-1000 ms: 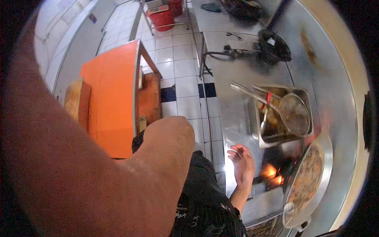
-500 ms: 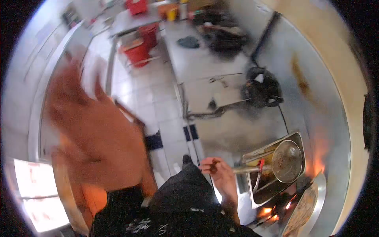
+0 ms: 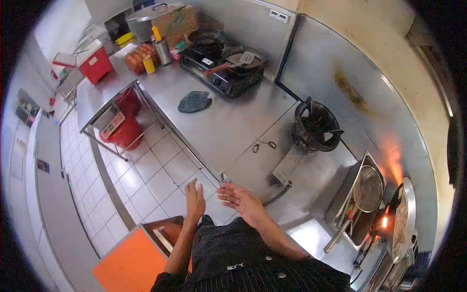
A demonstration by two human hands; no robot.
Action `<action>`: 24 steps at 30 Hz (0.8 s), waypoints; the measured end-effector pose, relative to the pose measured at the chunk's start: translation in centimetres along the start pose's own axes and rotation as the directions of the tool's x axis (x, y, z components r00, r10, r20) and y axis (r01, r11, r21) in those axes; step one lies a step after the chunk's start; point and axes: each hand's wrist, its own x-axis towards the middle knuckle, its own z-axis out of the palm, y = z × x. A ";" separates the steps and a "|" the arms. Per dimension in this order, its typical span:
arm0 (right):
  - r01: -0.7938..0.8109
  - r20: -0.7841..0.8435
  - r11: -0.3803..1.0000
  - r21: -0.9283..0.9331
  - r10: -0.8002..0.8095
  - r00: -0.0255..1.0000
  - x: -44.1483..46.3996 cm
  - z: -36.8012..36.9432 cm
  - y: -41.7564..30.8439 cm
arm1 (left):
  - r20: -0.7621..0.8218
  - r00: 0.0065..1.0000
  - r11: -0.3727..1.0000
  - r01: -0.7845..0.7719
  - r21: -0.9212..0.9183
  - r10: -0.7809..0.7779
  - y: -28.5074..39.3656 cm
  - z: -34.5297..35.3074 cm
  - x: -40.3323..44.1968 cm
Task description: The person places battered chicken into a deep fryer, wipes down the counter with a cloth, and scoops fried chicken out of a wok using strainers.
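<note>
In front of my dark apron, my left hand (image 3: 195,200) is raised over the tiled floor with its fingers stretched upward, holding nothing. Close beside it, my right hand (image 3: 244,202) reaches across with fingers apart and slightly bent, also without anything in it. The two hands do not touch. Just past the right fingertips is the metal front edge of the counter (image 3: 209,168). To the right, a round mesh strainer (image 3: 368,189) rests over a rectangular metal pan (image 3: 366,158), its handle pointing toward me. Beyond it a wide pan (image 3: 403,219) with brownish food tilts near flames.
A black burner ring (image 3: 318,129), scissors (image 3: 264,145) and a dark cloth (image 3: 194,101) lie on the counter. Farther back stands a portable stove (image 3: 221,78) with a frying pan and spatula. An orange board (image 3: 130,260) is low at left; red buckets (image 3: 124,134) stand under the table.
My left hand came down from a large blur at left to my front. My right hand left the strainer handle's side and rose beside it. The view swung, showing more of the back counter.
</note>
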 end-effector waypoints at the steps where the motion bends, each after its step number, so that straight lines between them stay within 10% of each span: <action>1: 0.009 -0.020 1.000 0.008 -0.008 1.000 2.5 1.2 0.9 | 0.020 1.000 1.000 -0.009 -0.006 0.009 1.0 -2.6 2.2; 5: -0.095 -0.057 0.976 0.194 0.108 0.992 10.8 5.8 2.5 | -0.061 0.998 0.984 -0.042 -0.174 0.032 3.2 -8.4 10.1; 7: -0.040 -0.038 0.984 -0.171 0.034 0.999 16.3 8.8 -1.1 | -0.009 0.978 0.978 -0.208 0.026 0.208 -3.8 -7.0 14.9; 8: 0.052 0.076 0.991 -0.121 -0.043 0.996 18.8 7.8 -3.4 | 0.040 0.983 0.983 0.180 -0.038 -0.179 -5.7 -6.7 16.5; 10: 0.198 0.041 0.933 -0.300 -0.195 0.980 22.9 6.3 -10.2 | 0.138 0.942 0.942 0.320 -0.099 -0.305 -12.5 -6.1 18.3; 12: 0.588 0.191 0.360 -0.724 -0.715 0.672 28.1 3.2 -18.7 | 0.197 0.953 0.973 0.228 0.030 -0.230 -20.2 -6.1 19.9; 16: 0.160 0.025 0.035 -0.986 -0.933 0.358 39.4 -4.4 -34.5 | 0.188 0.902 0.921 0.387 0.049 -0.390 -28.3 -8.6 21.2; 20: -0.498 -0.014 -0.123 -0.858 -0.965 0.262 49.7 -11.6 -46.7 | 0.272 0.772 0.815 0.509 0.276 -0.574 -36.8 -12.2 19.7; 21: -0.506 -0.025 -0.114 -0.855 -0.965 0.259 51.4 -13.0 -48.7 | 0.249 0.917 0.911 0.215 0.353 -0.313 -42.4 -12.3 17.3; 24: -0.657 -0.076 -0.082 -0.750 -0.975 0.209 55.0 -16.2 -52.9 | 0.192 0.676 0.679 0.591 0.435 -0.711 -41.9 -14.5 16.9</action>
